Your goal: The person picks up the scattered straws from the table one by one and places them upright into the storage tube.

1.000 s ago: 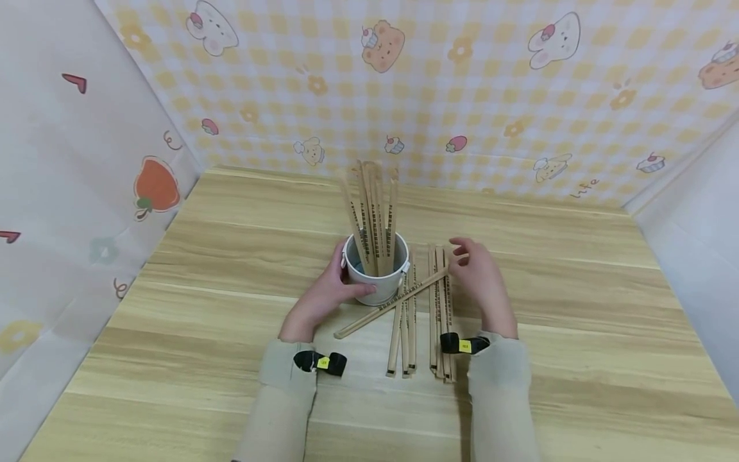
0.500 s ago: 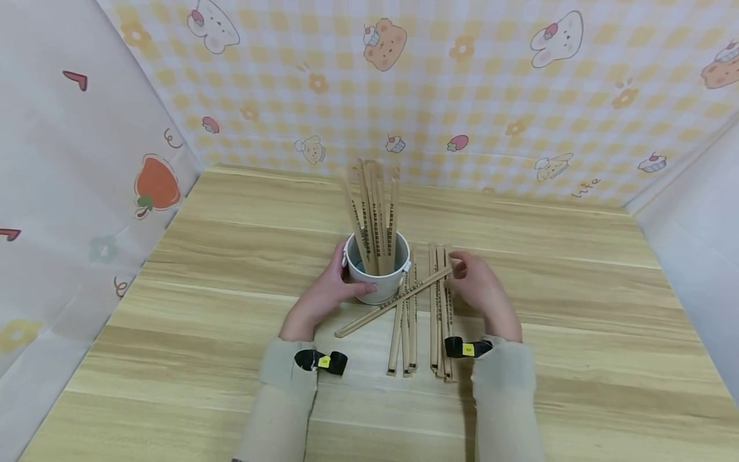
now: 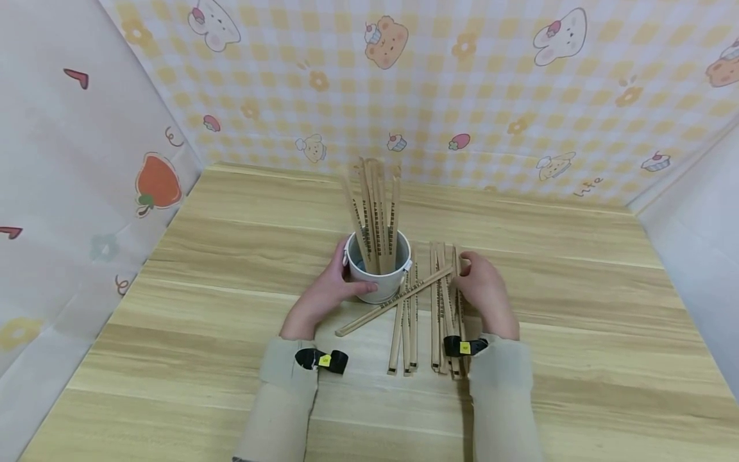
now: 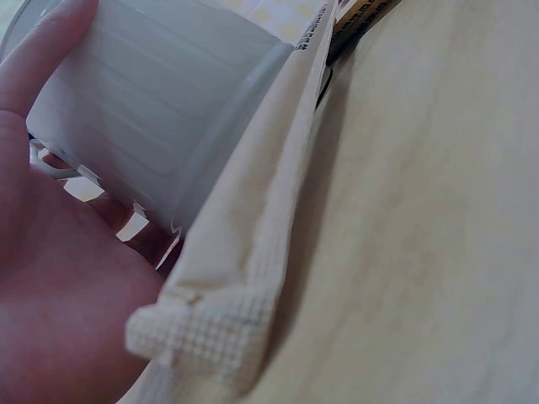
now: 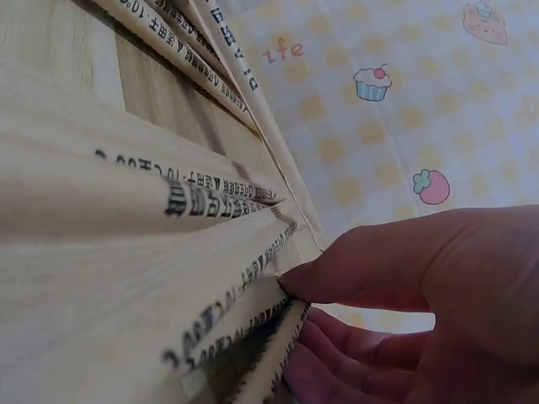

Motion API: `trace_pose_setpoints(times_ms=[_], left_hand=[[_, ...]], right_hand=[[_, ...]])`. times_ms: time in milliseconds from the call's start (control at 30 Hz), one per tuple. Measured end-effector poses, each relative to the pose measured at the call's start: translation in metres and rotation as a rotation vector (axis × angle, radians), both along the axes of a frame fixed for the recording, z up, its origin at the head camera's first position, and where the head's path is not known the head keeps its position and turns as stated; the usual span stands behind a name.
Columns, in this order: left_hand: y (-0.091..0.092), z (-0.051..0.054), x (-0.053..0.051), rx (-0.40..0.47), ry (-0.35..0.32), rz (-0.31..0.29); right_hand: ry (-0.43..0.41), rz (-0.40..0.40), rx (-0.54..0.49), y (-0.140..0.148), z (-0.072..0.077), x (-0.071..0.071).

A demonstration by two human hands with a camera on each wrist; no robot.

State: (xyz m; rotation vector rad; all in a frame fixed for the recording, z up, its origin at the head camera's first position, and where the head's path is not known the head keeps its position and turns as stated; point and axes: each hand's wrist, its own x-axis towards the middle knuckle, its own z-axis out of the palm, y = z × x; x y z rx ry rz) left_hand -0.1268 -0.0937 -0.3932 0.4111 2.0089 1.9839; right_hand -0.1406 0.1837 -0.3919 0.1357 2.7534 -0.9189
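Observation:
A small white metal bucket stands upright on the table, holding several paper-wrapped straws. My left hand grips the bucket from its left side, thumb across the front. In the left wrist view, one wrapped straw lies against the table beside the bucket. To the right, several wrapped straws lie in a row. My right hand pinches one wrapped straw near its far end between thumb and fingers. Its near part lies partly behind the wrist camera in the head view.
Another group of wrapped straws lies between the bucket and the right-hand row. One straw crosses both groups diagonally. A checked, cartoon-printed cloth hangs behind the wooden table. A white printed sheet borders the left.
My right hand has come down onto the right-hand row, and its rightmost straw has shifted slightly right, apart from the others. My left hand and the bucket hold their place.

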Motion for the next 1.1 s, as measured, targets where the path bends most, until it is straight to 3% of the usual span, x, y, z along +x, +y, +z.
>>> trace_pose_setpoints(times_ms=[367, 600, 867, 1100], left_hand=[[0.001, 0.002, 0.000, -0.001, -0.004, -0.008], [0.000, 0.000, 0.000, -0.008, -0.004, -0.002], [-0.001, -0.002, -0.001, -0.003, -0.004, 0.001], [-0.001, -0.001, 0.000, 0.003, 0.001, -0.004]], right_hand=[[-0.003, -0.030, 0.019, 0.004, 0.002, 0.003], [-0.019, -0.057, -0.031, 0.005, 0.004, 0.003], [0.080, -0.084, -0.030, 0.004, 0.013, 0.002], [0.202, -0.120, -0.092, -0.001, 0.036, 0.007]])
